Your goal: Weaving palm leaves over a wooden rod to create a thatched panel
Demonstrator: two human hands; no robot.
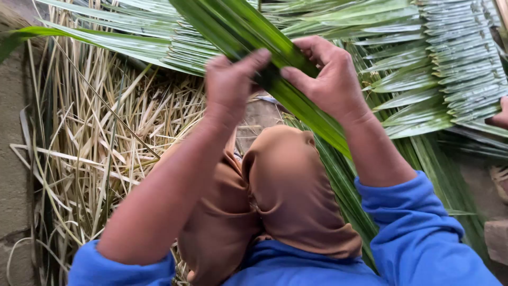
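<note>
The person wears a bright blue long-sleeved top; its sleeves are pushed up to about the elbows, leaving both forearms bare; the cloth bunches in soft folds at the near left and near right. Brown trousers cover the bent knees between the arms. The left hand [231, 79] and right hand [326, 74] are bare, without rings, watch or gloves.

- Dry straw [106, 143] is lying heaped at the left.
- Folded green leaf strips [460, 58] are sitting stacked at the upper right.
- Brown cloth [286, 190] is hanging below.
</note>
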